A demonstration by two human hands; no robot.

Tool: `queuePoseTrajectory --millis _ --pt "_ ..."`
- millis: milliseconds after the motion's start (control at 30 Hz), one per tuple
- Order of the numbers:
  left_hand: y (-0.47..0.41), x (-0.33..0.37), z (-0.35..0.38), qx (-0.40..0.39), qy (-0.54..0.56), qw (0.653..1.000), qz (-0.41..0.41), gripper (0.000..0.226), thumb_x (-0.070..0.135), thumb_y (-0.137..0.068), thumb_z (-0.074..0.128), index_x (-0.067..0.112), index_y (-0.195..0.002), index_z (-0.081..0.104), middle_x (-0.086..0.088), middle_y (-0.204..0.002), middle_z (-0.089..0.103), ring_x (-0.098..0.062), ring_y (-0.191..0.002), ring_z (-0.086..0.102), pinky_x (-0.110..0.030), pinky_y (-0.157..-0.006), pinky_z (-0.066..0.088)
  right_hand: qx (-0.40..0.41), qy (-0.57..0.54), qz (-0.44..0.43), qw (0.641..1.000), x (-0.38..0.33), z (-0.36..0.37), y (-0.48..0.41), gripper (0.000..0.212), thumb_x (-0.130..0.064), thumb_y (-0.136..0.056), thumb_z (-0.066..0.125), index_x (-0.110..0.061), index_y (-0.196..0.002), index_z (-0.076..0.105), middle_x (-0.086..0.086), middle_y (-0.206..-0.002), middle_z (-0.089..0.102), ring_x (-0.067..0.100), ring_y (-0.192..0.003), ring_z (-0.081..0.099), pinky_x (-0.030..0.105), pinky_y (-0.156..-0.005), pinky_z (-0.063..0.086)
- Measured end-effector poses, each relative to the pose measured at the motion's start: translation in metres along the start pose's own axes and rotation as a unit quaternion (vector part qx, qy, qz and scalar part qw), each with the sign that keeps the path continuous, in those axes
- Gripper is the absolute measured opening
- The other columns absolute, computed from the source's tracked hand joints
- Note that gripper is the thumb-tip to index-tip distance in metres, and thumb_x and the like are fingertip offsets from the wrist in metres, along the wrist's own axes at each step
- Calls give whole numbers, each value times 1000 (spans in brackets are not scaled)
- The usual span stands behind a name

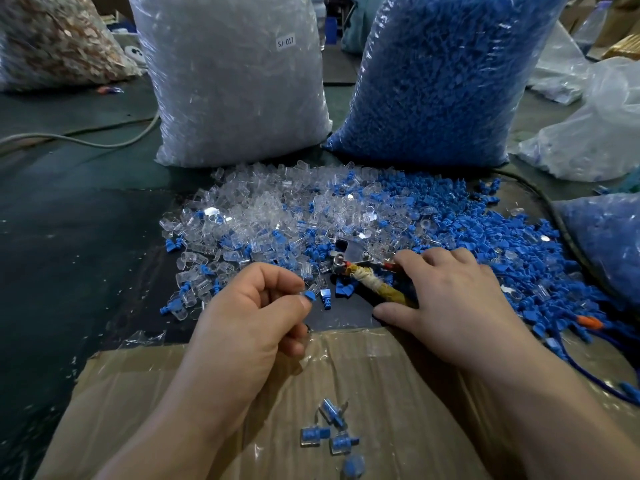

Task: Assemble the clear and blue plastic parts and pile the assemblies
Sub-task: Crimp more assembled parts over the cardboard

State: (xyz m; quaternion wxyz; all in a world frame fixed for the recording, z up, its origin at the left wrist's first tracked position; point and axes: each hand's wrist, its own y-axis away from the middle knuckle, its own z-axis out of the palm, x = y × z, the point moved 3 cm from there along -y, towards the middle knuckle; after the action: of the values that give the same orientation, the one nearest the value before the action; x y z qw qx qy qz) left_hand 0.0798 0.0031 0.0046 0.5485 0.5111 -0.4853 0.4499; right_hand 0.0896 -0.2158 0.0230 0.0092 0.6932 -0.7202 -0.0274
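Assemblies point(329, 433) lie heaped on cardboard point(398, 393) between the wrists. Left grip point(249, 317) pinches a blue part point(309, 295) at its fingertips, while right grip point(446, 299) curls round a metal tool point(374, 284) with a wrapped handle, beside the loose parts point(311, 209) spread on the bench point(69, 237)

Left hand point(252, 313) pinching blue part point(309, 296), right hand point(457, 299) holding wrapped tool point(367, 279), assemblies point(329, 434) on cardboard point(173, 393).

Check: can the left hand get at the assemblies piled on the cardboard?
Likely yes. The assemblies lie uncovered on the cardboard beside the left forearm, but the left hand is pinching a blue part.
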Motion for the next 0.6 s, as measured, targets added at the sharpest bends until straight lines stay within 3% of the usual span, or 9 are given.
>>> queuePoseTrajectory --millis 200,367,467,600 --pt "-1 -1 -2 4 14 1000 10 28 3 -90 69 30 -82 72 -3 -64 67 -15 -55 62 -24 -52 54 65 -52 -6 996 -3 -8 1 56 -57 -79 54 -35 -130 49 -5 -106 52 19 -100 40 39 -86 38" --pt "-4 -1 -9 25 39 997 53 27 4 -90 67 30 -86 73 -1 -68 69 -15 -58 64 -23 -50 53 118 -172 -84 974 -15 -25 14 50 -51 -73 43 -35 -120 51 -18 -100 46 5 -91 42 21 -73 37" --pt "-5 1 -15 26 58 994 93 19 12 -88 69 30 -89 73 -2 -75 71 -14 -61 65 -23 -52 54 83 -171 -143 971 -25 -26 22 54 -52 -72 37 -37 -122 50 -21 -106 47 1 -96 46 23 -81 44" --pt "-8 0 -18 27 51 991 122 18 16 -81 67 30 -91 72 0 -74 70 -12 -60 64 -22 -50 52 67 -162 -170 970 -26 -25 26 65 -52 -73 35 -34 -133 47 -19 -119 51 4 -109 45 21 -95 40"
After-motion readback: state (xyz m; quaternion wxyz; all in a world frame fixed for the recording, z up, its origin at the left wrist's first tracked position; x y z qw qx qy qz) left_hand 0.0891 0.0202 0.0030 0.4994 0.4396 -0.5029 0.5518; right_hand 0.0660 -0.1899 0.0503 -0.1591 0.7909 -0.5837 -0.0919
